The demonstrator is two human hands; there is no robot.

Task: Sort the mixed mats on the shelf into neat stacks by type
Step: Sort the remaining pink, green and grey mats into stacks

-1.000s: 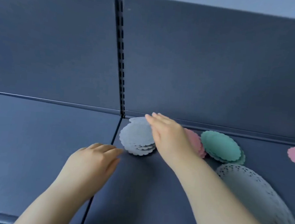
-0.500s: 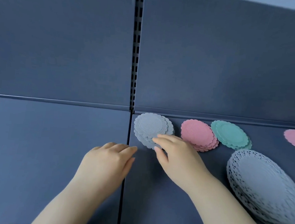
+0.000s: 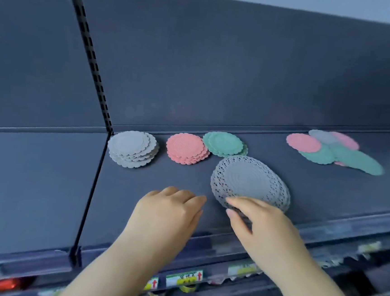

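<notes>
Three small scalloped stacks line the back of the dark shelf (image 3: 327, 190): grey mats (image 3: 132, 148), pink mats (image 3: 187, 148) and teal mats (image 3: 225, 144). In front of the teal ones lies a stack of larger grey lace mats (image 3: 250, 181). A loose mixed pile (image 3: 335, 150) of pink, teal and grey mats sits far right. My right hand (image 3: 262, 227) pinches the near edge of the lace stack between thumb and fingers. My left hand (image 3: 167, 214) rests palm down on the shelf just left of it, fingers relaxed, holding nothing.
A slotted black upright (image 3: 89, 51) and a seam divide the shelf left of the grey stack. The back panel rises right behind the mats. Price tags (image 3: 183, 280) run along the front lip, with blurred goods on the shelf below.
My right hand left the small grey stack and moved right to the large lace stack's near edge. My left hand followed rightward. The view swung right, revealing the mixed pile.
</notes>
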